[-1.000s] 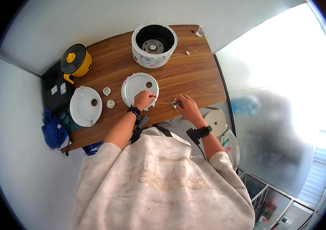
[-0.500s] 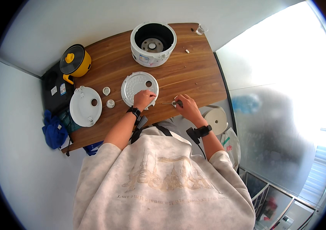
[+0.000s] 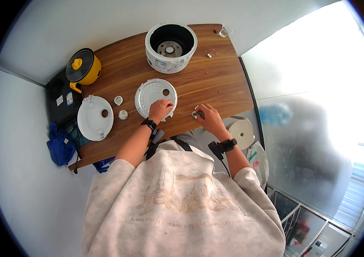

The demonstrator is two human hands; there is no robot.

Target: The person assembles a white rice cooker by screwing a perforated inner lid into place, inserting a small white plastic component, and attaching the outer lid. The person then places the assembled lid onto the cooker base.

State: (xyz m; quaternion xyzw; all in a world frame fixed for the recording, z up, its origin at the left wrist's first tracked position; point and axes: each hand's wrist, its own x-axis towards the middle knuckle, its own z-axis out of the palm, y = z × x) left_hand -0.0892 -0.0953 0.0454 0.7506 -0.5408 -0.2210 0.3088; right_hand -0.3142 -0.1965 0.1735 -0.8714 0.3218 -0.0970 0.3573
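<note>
Pale grey sweatshirt with faded castle print, sleeves pushed up, black bands on both wrists.

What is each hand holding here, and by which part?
The left hand rests on the near edge of the perforated round plate. The right hand pinches a small metal part; where exactly cannot be told.

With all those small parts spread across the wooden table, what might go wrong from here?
1. The two small white round caps lie loose near the white round lid; a sweeping arm might knock them off.
2. The right hand pinches a tiny part beside a thin metal tool, close to the table's near edge; it could slip and drop.
3. The left hand covers only one rim of the perforated grey disc, which may shift.
</note>
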